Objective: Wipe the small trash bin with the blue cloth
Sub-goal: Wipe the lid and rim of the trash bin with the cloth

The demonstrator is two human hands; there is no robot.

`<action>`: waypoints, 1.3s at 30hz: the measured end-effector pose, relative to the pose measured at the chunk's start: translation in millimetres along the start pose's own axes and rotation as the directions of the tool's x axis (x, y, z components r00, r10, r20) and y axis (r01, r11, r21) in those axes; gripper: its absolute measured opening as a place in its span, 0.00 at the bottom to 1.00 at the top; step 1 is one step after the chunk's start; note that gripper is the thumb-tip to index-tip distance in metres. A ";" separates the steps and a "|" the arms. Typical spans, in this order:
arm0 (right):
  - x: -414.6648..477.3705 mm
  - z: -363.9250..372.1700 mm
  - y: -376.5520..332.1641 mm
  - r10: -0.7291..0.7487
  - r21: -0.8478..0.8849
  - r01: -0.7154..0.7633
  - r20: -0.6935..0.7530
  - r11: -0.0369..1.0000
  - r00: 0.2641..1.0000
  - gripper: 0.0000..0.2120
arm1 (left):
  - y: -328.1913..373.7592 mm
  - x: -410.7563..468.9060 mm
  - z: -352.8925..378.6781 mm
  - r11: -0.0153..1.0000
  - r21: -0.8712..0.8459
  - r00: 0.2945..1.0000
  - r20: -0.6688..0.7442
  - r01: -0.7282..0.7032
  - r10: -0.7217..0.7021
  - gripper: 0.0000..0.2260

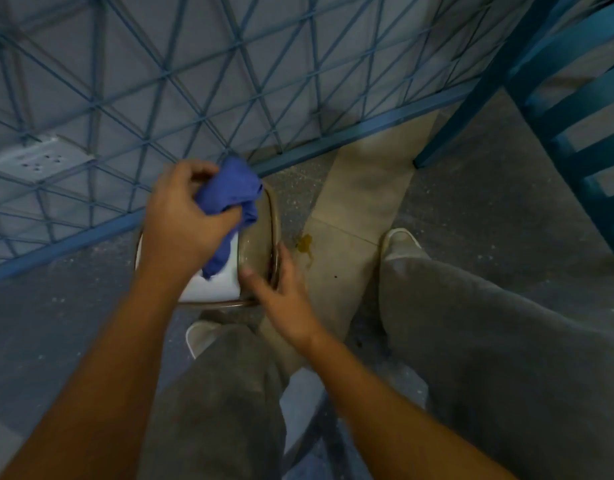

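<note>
- Small trash bin (pixel 259 242) stands on the speckled grey floor (pixel 73 323), just beside the foot of a blue metal grating (pixel 194 81) and straight ahead of the person's feet. Its rim is brownish, and a white surface shows in it under the hands.
- Blue cloth (pixel 229 194) is bunched up in the left hand (pixel 184 216), which is over the far part of the small trash bin. The fingers are curled round the wad, the thumb presses its side, and a loose end hangs down onto the white surface.
- Right hand (pixel 281 292) holds the near right corner of the rim: the thumb lies on the inner side and the fingers are hooked over the outer edge.
- Both forearms are bare and come up from the lower edge of the view.
- Grey trousers (pixel 489 341) cover both legs. One pale shoe (pixel 200 336) is just behind the bin, and the other shoe (pixel 401 242) is off to the right, well apart from it.
- A pale strip (pixel 361 202) of flooring runs between bin and right foot, with a yellowish stain (pixel 304 244) on it near the rim.
- A white socket plate (pixel 39 157) sits behind the grating at left.
- Blue slatted woodwork (pixel 575 109) fills the upper right corner; what it belongs to I cannot tell.
</note>
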State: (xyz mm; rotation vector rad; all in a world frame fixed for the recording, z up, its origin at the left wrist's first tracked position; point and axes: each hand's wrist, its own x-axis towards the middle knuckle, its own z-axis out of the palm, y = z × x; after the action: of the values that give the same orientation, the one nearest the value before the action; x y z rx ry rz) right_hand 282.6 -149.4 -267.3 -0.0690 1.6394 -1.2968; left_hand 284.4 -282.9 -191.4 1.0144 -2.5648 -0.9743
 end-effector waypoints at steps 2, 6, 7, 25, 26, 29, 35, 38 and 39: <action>-5.0 19.1 1.0 -0.038 -0.145 0.032 -0.034 0.989 0.999 0.54 | 13.2 22.8 2.3 0.977 0.174 0.992 0.034 -0.123 0.119 0.21; 3.0 41.0 -14.6 0.000 -0.148 -0.025 -0.171 0.989 0.985 0.59 | 25.0 43.9 33.0 0.875 0.348 0.874 0.461 -0.336 0.152 0.19; 7.0 41.6 -17.9 0.032 -0.137 -0.055 -0.162 0.989 0.986 0.59 | 22.0 45.1 41.9 0.827 0.394 0.815 0.565 -0.402 0.127 0.18; 23.0 24.3 -16.7 0.148 -0.132 -0.152 -0.044 0.979 0.988 0.59 | -44.6 88.9 34.9 0.891 0.426 0.950 0.313 -0.158 0.019 0.13; 24.5 19.0 -17.0 0.135 -0.158 -0.138 -0.030 0.978 0.990 0.59 | -49.4 87.0 27.0 0.928 0.363 0.973 0.232 -0.088 0.002 0.12; 31.3 1.1 -20.4 0.079 -0.251 -0.079 -0.011 0.965 0.997 0.58 | -60.8 72.7 5.5 0.975 0.171 0.989 0.027 0.138 -0.145 0.10; 48.5 -31.0 -31.3 -0.009 -0.339 0.006 -0.009 0.941 1.000 0.53 | -63.4 28.9 -27.4 0.846 -0.377 0.902 -0.060 0.376 -0.427 0.03; 51.3 -47.5 -30.5 -0.030 -0.361 0.020 -0.021 0.933 0.999 0.55 | -65.2 8.1 -40.7 0.775 -0.489 0.854 -0.108 0.400 -0.508 0.10; 51.5 -53.5 -28.4 -0.020 -0.347 0.013 -0.017 0.938 1.000 0.56 | -67.3 2.4 -44.3 0.752 -0.518 0.840 -0.110 0.409 -0.532 0.12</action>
State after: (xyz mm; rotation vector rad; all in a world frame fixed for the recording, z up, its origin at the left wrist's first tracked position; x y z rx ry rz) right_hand 204.8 -153.7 -283.4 -0.2853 1.8733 -1.0088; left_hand 336.7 -343.4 -201.7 1.5457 -1.7408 -1.4014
